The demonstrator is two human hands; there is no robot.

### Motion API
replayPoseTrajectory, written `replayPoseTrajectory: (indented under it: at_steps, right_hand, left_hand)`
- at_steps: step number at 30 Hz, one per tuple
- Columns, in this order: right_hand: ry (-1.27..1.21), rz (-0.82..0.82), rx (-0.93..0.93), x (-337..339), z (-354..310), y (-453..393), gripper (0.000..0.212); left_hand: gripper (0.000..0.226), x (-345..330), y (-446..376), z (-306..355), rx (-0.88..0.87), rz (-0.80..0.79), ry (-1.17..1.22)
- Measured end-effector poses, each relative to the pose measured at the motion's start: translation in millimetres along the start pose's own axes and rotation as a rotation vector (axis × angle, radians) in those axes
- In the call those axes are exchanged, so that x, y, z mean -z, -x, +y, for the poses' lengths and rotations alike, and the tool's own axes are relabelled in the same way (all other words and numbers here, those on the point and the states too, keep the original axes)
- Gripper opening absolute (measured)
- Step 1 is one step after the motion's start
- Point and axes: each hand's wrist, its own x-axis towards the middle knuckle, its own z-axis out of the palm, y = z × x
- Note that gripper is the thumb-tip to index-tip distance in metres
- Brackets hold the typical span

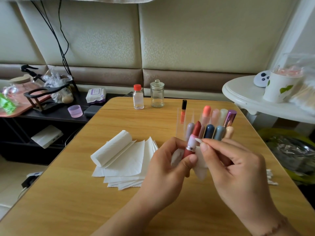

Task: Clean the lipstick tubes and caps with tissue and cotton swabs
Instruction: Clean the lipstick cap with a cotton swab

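Head view: L hand grips lipstick, R hand swabbing w/ cotton swab.

wall: padded cream panels | wooden table | white side table

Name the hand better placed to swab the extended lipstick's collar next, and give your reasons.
Right. The right hand already pinches the cotton swab with its tip at the lipstick, while the left hand is busy gripping the tube.

Both forearms are bare, no sleeves showing; the right hand has short, unpainted nails.
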Motion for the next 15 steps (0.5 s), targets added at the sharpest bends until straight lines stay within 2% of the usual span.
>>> replayPoseTrajectory:
  at_steps: [8,12,15]
  right_hand:
    - [-0.149,0.021,-0.091,-1.8,-5.2,-1.3,0.015]
    - [-0.238,-0.008,-0.138,-1.3,-12.5,-3.4,0.023]
    - [-0.301,-0.029,-0.192,-0.6,-13.4,-2.5,0.025]
  left_hand:
    - [0.024,-0.9,0.0,-0.8,0.058,-0.105,0.143]
    - [0.027,0.4,0.5,-2.8,0.152,-0.143,0.258]
    - [0.021,0.5,1.3,-1.1,0.178,-0.210,0.354]
